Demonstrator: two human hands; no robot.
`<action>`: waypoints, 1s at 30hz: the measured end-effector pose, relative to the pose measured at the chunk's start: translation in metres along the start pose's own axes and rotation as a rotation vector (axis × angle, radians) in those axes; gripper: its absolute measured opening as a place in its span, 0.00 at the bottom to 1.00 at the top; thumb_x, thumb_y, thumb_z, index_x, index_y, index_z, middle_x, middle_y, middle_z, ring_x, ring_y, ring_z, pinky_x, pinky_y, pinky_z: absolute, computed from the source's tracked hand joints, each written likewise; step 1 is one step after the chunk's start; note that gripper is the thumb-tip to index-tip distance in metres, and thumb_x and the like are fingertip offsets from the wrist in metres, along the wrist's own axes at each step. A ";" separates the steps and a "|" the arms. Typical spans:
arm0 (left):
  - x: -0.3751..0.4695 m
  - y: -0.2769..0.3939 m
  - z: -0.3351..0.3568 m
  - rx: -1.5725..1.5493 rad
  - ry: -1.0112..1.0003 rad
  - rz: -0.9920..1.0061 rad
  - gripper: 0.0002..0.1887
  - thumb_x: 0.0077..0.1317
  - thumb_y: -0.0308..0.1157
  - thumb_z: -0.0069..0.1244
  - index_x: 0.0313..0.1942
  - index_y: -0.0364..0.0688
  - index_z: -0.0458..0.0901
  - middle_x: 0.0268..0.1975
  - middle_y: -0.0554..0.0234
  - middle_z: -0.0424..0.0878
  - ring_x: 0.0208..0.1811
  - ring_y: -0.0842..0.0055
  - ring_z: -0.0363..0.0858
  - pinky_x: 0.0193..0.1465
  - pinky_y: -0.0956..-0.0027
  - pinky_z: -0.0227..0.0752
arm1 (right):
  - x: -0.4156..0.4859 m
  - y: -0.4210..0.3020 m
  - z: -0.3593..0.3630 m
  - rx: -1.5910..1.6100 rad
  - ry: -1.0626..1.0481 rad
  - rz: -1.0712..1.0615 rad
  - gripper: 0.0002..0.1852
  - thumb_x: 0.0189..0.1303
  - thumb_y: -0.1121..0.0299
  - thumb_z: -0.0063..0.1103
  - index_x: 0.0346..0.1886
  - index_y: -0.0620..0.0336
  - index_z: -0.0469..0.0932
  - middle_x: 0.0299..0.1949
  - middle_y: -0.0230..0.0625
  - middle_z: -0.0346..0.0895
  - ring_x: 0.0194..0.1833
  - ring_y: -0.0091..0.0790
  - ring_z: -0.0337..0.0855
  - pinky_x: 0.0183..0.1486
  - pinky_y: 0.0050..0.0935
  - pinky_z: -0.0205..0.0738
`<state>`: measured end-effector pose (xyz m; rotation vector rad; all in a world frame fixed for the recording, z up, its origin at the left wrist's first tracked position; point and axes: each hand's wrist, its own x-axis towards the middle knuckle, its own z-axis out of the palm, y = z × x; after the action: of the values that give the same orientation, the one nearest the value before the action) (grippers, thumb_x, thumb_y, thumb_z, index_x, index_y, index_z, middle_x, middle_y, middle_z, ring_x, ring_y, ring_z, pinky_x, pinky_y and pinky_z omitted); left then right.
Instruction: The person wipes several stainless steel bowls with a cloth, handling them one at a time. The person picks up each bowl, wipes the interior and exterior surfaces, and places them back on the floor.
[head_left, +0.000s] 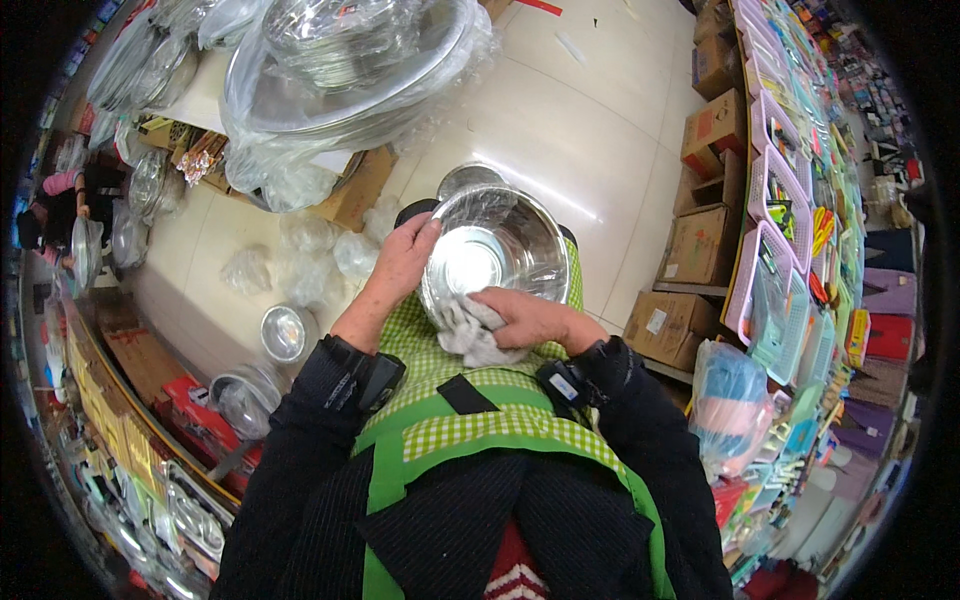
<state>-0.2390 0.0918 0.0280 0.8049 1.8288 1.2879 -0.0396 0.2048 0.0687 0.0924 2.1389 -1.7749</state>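
A shiny stainless steel basin (536, 251) rests tilted on my lap, over a green checked apron (480, 435). My left hand (401, 259) grips the basin's left rim, thumb on top. A crumpled whitish cloth (472, 337) is bunched in my right hand (529, 319), pressed at the rim nearest me. Clear plastic film clings to part of the basin's wall. Just beyond it, another round metal vessel (469, 178) shows partly, the rest hidden behind the basin.
A wide metal basin (315, 112) wrapped in plastic holds stacked metalware at upper left. Crumpled plastic bags (300, 255) and a small steel bowl (289, 334) lie on the tiled floor. Cartons (667, 326) and shelves of plastic baskets (780, 195) line the right. Another person (56, 202) handles wrapped metalware far left.
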 end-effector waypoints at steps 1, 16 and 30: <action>-0.001 0.001 0.000 -0.032 -0.007 -0.003 0.22 0.74 0.43 0.46 0.56 0.33 0.78 0.44 0.54 0.86 0.45 0.72 0.82 0.51 0.68 0.73 | -0.009 -0.003 -0.003 -0.152 -0.041 0.068 0.34 0.47 0.70 0.57 0.64 0.60 0.69 0.52 0.42 0.76 0.54 0.42 0.76 0.57 0.37 0.71; 0.002 -0.001 0.000 -0.078 -0.057 -0.064 0.24 0.76 0.43 0.45 0.60 0.31 0.76 0.50 0.59 0.84 0.49 0.78 0.78 0.55 0.72 0.70 | -0.020 -0.041 -0.049 -0.909 0.772 -0.225 0.18 0.50 0.76 0.60 0.46 0.46 0.82 0.57 0.38 0.74 0.53 0.46 0.78 0.50 0.43 0.77; 0.001 0.001 0.002 -0.156 -0.095 -0.054 0.23 0.77 0.42 0.44 0.60 0.31 0.75 0.51 0.60 0.83 0.49 0.80 0.78 0.54 0.74 0.71 | -0.004 0.064 0.006 -1.554 0.548 0.401 0.08 0.57 0.65 0.57 0.35 0.52 0.85 0.47 0.33 0.76 0.43 0.33 0.72 0.39 0.36 0.67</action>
<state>-0.2377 0.0936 0.0288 0.7153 1.6418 1.3172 -0.0168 0.2133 0.0091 0.5560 2.9190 0.4342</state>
